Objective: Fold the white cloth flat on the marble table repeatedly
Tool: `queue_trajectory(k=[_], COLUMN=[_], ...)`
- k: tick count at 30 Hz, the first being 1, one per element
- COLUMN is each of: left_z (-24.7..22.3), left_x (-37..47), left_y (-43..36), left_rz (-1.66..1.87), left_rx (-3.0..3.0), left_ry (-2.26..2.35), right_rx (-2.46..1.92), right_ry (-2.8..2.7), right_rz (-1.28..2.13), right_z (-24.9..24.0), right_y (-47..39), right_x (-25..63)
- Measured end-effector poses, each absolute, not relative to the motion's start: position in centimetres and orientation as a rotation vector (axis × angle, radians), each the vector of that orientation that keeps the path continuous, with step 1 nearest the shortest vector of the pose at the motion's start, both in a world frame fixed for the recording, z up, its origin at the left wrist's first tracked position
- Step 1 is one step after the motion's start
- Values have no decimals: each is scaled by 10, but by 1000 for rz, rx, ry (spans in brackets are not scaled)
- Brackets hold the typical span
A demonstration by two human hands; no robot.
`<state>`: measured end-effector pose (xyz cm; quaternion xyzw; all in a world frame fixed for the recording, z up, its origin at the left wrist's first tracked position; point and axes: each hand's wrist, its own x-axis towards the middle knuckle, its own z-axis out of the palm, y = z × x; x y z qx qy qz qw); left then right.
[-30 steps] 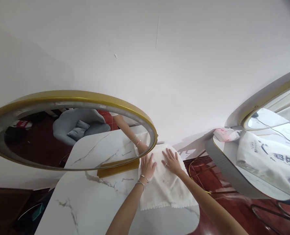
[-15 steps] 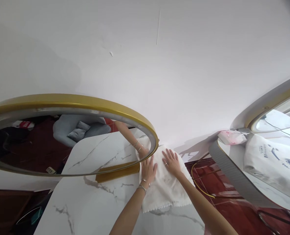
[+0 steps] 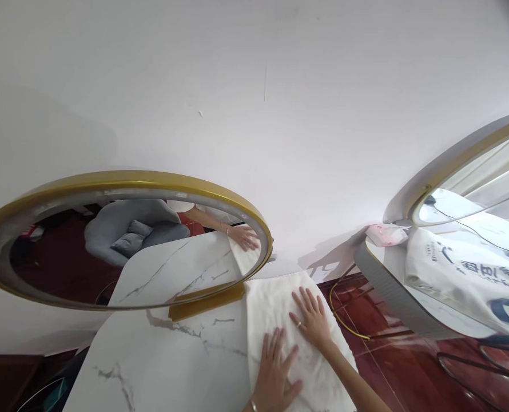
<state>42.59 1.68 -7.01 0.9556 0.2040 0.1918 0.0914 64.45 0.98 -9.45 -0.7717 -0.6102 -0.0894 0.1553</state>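
A white cloth [image 3: 265,306] lies spread on the right part of the white marbled table [image 3: 168,349], its far edge close to the wall. My left hand [image 3: 275,372] rests on the near part of the cloth with its fingers spread. Farther back and to the right, my right hand [image 3: 312,320] lies flat on the same cloth, fingers apart, a ring on one of them. Neither hand grips anything. Small wrinkles show in the cloth around both hands.
A round gold-framed mirror [image 3: 151,176] stands over the table's left part on a gold base [image 3: 207,303]. At the right, a second table [image 3: 392,286] bears a pink-and-white packet [image 3: 386,234] and a printed white bag [image 3: 447,263], beside another mirror [image 3: 464,151].
Both hands have come nearer to me, the left one more. The cloth now reaches farther toward me, with its far edge in view. The camera view has shifted a little.
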Motion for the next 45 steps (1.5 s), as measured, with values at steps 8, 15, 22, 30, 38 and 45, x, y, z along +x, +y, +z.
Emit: queue_trajectory(k=[8,15,22,30,38,45], left_z=[-111,-75,-51,-59,-63,-66], left_x=[391,392,431,448,415,377], left_y=[-21,-3,51,62,12,-6], left_rz=[1042,628,349,446,446,345], left_rx=[3074,2990,2794,2692,2589,2591], left_ry=[524,391,502,737,859,650], right_rx=[-2246,-2272,-2308,-2288,-2182,-2288], right_ry=[-1711,-1720,-1682,-1679,-1750,-1601], right_rz=[-317,-324,-249,-245,-291,-262], right_z=[-94,-98,-94,-95,-96,-95], right_y=[-46,-29,41,74,-14,-116], right_x=[614,625,661,670,641,577])
